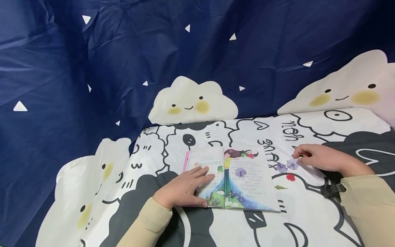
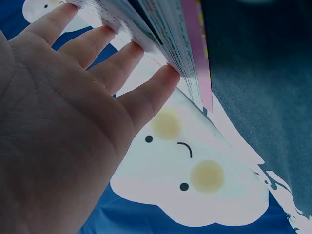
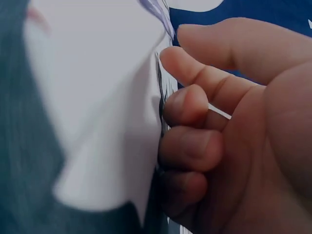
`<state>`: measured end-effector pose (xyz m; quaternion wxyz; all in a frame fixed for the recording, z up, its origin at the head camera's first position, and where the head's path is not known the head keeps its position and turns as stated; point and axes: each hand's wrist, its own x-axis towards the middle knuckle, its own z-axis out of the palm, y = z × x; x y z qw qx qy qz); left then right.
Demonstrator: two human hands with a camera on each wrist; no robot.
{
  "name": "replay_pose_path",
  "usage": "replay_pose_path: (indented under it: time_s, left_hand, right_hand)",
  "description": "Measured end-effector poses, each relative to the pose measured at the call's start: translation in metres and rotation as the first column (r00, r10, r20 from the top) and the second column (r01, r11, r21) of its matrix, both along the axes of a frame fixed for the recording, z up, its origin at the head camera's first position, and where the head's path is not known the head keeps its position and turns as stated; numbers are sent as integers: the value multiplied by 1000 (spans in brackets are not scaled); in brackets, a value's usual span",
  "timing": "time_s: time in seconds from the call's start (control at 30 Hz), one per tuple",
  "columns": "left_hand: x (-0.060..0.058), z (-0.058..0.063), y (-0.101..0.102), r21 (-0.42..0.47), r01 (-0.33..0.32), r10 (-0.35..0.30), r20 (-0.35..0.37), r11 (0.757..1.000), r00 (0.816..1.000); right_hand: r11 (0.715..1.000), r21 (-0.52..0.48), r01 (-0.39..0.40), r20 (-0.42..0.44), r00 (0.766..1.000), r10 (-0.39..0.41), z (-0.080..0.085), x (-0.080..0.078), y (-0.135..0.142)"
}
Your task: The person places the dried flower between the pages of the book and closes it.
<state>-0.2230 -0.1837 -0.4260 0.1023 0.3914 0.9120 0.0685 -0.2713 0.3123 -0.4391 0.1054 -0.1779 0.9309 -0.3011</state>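
An open picture book lies on the patterned bedding, text and a long-haired figure printed on its pages. My left hand rests on the left page with fingers spread; the left wrist view shows the fingertips against the paper. A purple flower lies on the right page. Beyond the book's right edge are two more purple flowers, one beside the other. My right hand, fingers bent, is at the farther-right flower. In the right wrist view, its petals are by the thumb tip, without a visible pinch.
A red flower and a small green leaf lie on the bedding right of the book. White cloud-shaped cushions or panels line the dark blue fabric wall. A blurred white surface fills part of the right wrist view.
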Motion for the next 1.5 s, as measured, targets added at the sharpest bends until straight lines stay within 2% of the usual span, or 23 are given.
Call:
replay_pose_path:
  time_s: [0.17, 0.3, 0.47, 0.97, 1.27, 1.5]
  left_hand:
    - [1, 0, 1, -6, -8, 8, 6, 1000, 1000]
    - [1, 0, 1, -5, -8, 8, -1, 1000, 1000]
    - [1, 0, 1, -2, -8, 8, 2, 1000, 1000]
    - [1, 2, 2, -8, -13, 13, 0, 1000, 1000]
    - [2, 2, 1, -12, -14, 14, -2, 1000, 1000]
    - [1, -1, 1, -4, -9, 9, -10, 1000, 1000]
  right_hand:
    - [999, 52, -3, 24, 1000, 2, 0, -2, -6]
    - [999, 45, -25, 50, 999, 23, 3, -1, -7]
    - [999, 1, -45, 17, 999, 44, 9, 3, -7]
    - [998, -62, 5, -88, 996, -10, 18, 8, -20]
    - [996, -93, -15, -112, 994, 4, 19, 9, -41]
    - [998, -61, -29, -85, 996, 23, 31, 5, -66]
